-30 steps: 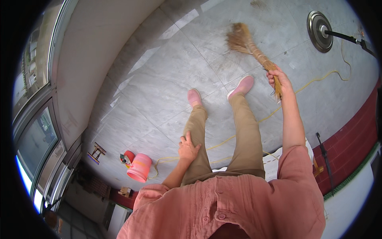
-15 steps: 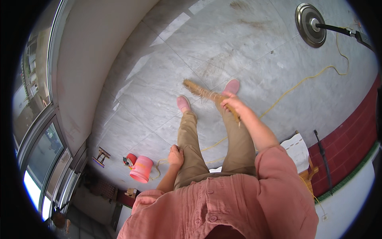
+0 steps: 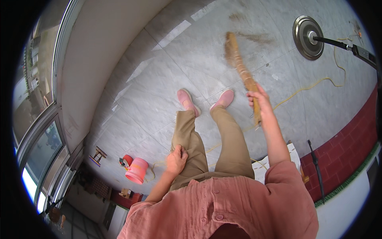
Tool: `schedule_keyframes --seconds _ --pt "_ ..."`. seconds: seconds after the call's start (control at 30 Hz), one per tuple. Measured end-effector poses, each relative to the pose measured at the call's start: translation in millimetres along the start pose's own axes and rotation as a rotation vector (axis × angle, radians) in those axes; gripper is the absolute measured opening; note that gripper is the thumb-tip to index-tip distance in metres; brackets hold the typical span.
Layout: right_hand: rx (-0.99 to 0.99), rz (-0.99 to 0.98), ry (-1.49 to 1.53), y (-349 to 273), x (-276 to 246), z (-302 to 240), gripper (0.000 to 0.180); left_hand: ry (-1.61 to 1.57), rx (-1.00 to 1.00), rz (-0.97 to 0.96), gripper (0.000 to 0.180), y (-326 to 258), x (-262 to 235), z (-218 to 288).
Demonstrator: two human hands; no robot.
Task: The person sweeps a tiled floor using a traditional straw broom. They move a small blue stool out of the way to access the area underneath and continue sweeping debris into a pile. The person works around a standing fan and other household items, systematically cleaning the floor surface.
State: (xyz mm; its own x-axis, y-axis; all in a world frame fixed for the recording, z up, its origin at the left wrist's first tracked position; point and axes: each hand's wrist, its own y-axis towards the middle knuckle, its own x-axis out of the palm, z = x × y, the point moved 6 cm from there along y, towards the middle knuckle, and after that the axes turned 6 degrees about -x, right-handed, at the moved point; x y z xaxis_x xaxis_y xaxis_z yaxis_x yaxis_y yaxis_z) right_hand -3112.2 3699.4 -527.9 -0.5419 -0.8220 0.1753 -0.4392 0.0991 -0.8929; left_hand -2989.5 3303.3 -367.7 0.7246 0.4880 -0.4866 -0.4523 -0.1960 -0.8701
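My right hand (image 3: pixel 259 97) is closed round the handle end of a short straw hand broom (image 3: pixel 240 65), held out over the tiled floor. The broom's brush end points away from me and is blurred. Close to it are brown patches of dirt (image 3: pixel 256 38) on the floor. My left hand (image 3: pixel 176 160) is at my left thigh, its fingers curled on the bunched cloth of the khaki trouser leg (image 3: pixel 187 137). Below the hands, my feet are in pink shoes (image 3: pixel 224 98).
A round metal base with a black pole (image 3: pixel 308 38) stands at the far right. A yellow cord (image 3: pixel 298 92) crosses the floor. At left are a pink bucket (image 3: pixel 137 170), a red container (image 3: pixel 126 160) and a small stool (image 3: pixel 98 155). A black umbrella-like stick (image 3: pixel 316 169) lies right.
My right hand has swung the broom forward and right, from above my feet toward the dirt patches. My left foot has shifted, and its trouser leg looks wider. The left hand stays at the thigh.
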Motion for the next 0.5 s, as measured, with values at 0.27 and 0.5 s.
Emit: schedule_keyframes --seconds 0.27,0.5 --pt "0.166 -0.192 -0.118 113 98 25 0.088 0.108 0.143 -0.055 0.014 57 -4 29" --pt "-0.044 0.163 0.036 103 -17 -120 0.075 -0.162 0.301 0.133 0.016 114 -126 47"
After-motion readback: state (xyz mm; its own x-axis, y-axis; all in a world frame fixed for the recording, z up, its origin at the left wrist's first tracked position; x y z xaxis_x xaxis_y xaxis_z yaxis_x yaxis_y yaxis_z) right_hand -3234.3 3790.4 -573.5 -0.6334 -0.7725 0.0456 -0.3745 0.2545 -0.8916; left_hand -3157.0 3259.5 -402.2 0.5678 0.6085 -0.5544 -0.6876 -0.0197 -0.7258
